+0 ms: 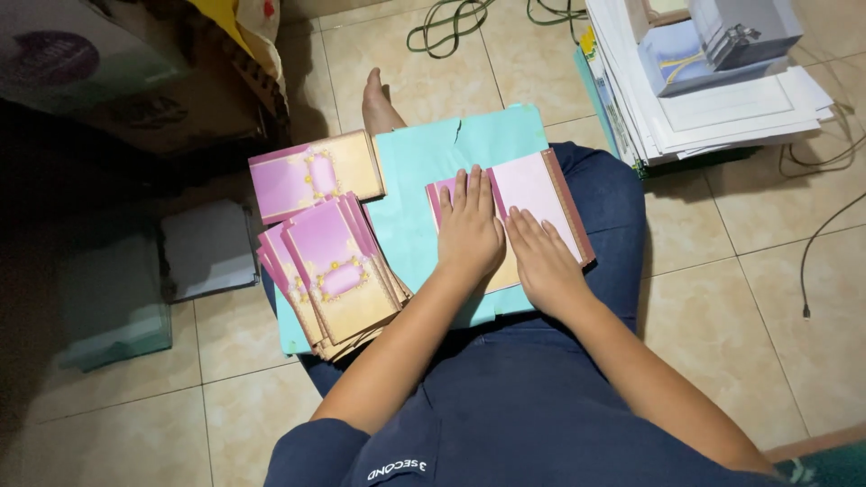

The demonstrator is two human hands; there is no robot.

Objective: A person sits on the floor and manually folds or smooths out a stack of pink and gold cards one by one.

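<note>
Both hands (505, 243) flat on opened pink card (532, 194), long axis crosswise.

The card (541, 194) under the left hand (469, 236) and right hand (541, 261) is stiff paper, its pink face smooth with a faint sheen. The fanned stack of cards (336, 271) at centre left is the same printed paper, pink and tan, slightly glossy. Beneath them lies a matt turquoise paper sheet (410, 194), torn at its upper edge. The floor tiles (722, 298) are glazed beige ceramic. The trousers (613, 212) are matt dark blue cloth.
</note>
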